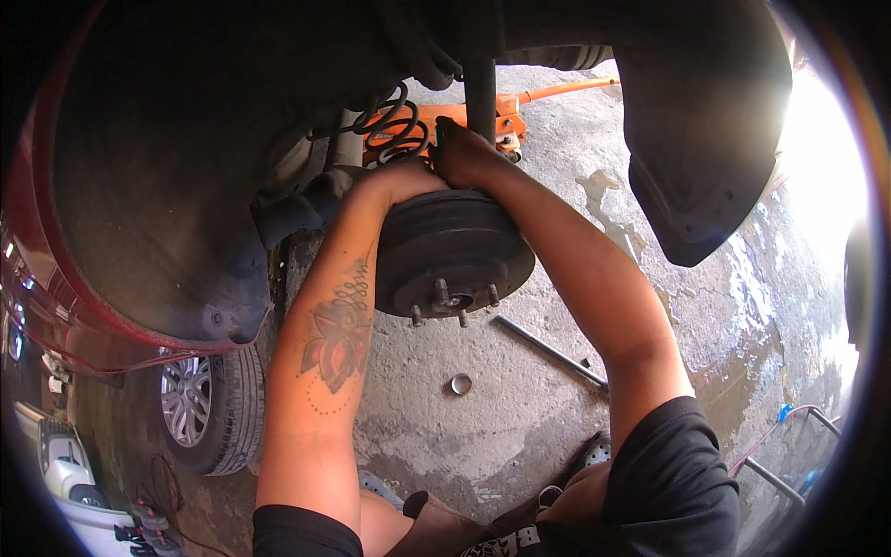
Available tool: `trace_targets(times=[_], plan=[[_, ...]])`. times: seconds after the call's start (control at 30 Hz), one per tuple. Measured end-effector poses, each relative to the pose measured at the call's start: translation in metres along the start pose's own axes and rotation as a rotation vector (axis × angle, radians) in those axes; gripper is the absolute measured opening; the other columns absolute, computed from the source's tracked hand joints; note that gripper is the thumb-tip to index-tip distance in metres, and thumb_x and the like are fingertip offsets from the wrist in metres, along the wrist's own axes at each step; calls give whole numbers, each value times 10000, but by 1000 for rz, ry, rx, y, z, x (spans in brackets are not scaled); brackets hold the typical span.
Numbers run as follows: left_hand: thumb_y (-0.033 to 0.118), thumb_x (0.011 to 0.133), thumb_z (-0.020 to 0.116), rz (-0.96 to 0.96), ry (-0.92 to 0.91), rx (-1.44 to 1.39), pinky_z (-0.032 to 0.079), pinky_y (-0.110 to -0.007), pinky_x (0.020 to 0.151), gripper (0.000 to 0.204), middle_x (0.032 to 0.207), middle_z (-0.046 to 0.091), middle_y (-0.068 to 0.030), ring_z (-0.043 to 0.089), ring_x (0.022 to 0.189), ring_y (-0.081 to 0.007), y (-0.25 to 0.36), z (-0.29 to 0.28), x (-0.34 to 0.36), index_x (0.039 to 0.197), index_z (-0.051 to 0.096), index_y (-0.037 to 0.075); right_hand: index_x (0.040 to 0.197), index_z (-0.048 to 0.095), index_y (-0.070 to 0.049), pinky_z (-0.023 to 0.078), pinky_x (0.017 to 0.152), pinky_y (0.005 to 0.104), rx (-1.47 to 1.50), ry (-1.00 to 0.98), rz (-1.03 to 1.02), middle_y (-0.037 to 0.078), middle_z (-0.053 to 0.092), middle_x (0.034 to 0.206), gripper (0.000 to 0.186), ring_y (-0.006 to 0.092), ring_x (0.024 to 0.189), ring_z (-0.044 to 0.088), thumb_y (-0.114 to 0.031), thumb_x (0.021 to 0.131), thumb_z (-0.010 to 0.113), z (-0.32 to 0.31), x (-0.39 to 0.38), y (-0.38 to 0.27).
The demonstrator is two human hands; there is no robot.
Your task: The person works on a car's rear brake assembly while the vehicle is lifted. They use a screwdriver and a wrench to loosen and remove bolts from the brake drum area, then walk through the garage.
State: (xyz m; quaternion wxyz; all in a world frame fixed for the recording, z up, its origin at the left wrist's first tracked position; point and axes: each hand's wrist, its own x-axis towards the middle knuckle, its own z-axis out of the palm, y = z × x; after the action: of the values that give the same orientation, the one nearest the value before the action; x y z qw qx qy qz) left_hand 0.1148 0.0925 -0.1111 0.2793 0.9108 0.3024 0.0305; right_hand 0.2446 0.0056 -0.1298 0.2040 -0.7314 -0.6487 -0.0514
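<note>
Both my arms reach over a dark brake drum [455, 243] with several bare wheel studs facing me. My left hand [411, 180] lies at the drum's upper left edge, its fingers hidden behind the drum and my other hand. Beside it, my right hand [461, 153] is closed behind the drum in shadow, and what it holds, if anything, does not show. A black coil spring [401, 127] is just left of my right hand. The dark shock absorber tube [481, 97] comes down right beside that hand.
An orange floor jack [509, 116] stands behind the drum. Dark wheel arch lining [167, 186] and a hanging flap [701, 186] surround the work. On the concrete lie a metal bar [552, 351] and a small round cap [460, 383]. A wheel [212, 408] is at left.
</note>
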Motion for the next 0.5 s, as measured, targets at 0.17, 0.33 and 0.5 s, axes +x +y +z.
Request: trace_targets(times=[0.17, 0.33, 0.5], plan=[[363, 624, 813, 94, -5, 10, 482, -353, 964, 800, 1285, 617, -206, 616, 1155, -266, -1, -2, 0, 1271, 581, -45, 1262, 581, 46, 439, 1026, 436, -1, -86, -19, 304, 490, 1364, 472, 392, 1225, 553, -270, 911, 588, -8, -1, -4], [353, 636, 808, 40, -51, 13, 486, -353, 952, 719, 1228, 654, -194, 634, 1121, -266, 0, -3, -1, 1216, 633, -33, 1432, 391, 35, 434, 1038, 420, 184, -63, 126, 300, 512, 1362, 680, 392, 1220, 563, -282, 888, 647, -16, -6, -7], [334, 643, 810, 70, 29, 74, 499, -350, 928, 688, 1199, 672, -192, 653, 1079, -260, 1, -3, -3, 1211, 646, -19, 1442, 378, 33, 436, 1036, 416, 256, -59, 177, 293, 503, 1377, 697, 392, 1210, 568, -290, 888, 650, -8, -1, -5]])
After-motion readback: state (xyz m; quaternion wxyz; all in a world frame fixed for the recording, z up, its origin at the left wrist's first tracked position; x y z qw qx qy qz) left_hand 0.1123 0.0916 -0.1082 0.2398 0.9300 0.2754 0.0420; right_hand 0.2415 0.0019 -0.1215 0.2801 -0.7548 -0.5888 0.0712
